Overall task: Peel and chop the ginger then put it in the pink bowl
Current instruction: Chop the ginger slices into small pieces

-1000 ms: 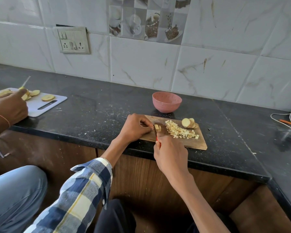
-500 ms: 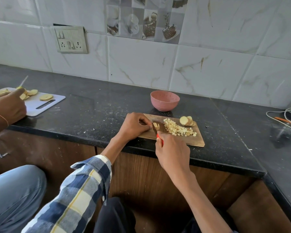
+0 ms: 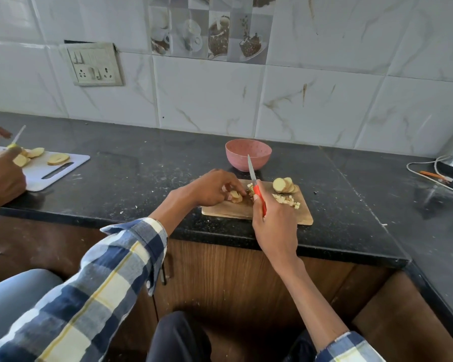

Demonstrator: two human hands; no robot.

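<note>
Just left of the frame's centre, the left hand (image 3: 211,187) curls its fingertips down onto a small ginger piece (image 3: 236,196) and pinches it against the wooden cutting board (image 3: 246,211). Immediately to its right, the right hand (image 3: 273,223) is closed around the red handle of a knife (image 3: 255,182); the blade is lifted off the board and points up and away, its tip overlapping the pink bowl (image 3: 247,158) in the picture. A few cut bits lie beside the handle, between the two hands.

On the right half of the board lies a heap of diced ginger (image 3: 287,199), and behind it, near the far right corner, a short row of ginger slices (image 3: 284,184) leaning on each other. The bowl stands on the black counter (image 3: 141,178) just behind the board, toward the middle of the frame; whether anything is in it cannot be told.

At the left edge, another person's hand (image 3: 3,171) holds a yellow-handled knife (image 3: 16,138) over a white cutting board (image 3: 55,171) carrying pale slices. A wall socket (image 3: 94,65) sits upper left, and cables (image 3: 429,173) trail at the far right.
</note>
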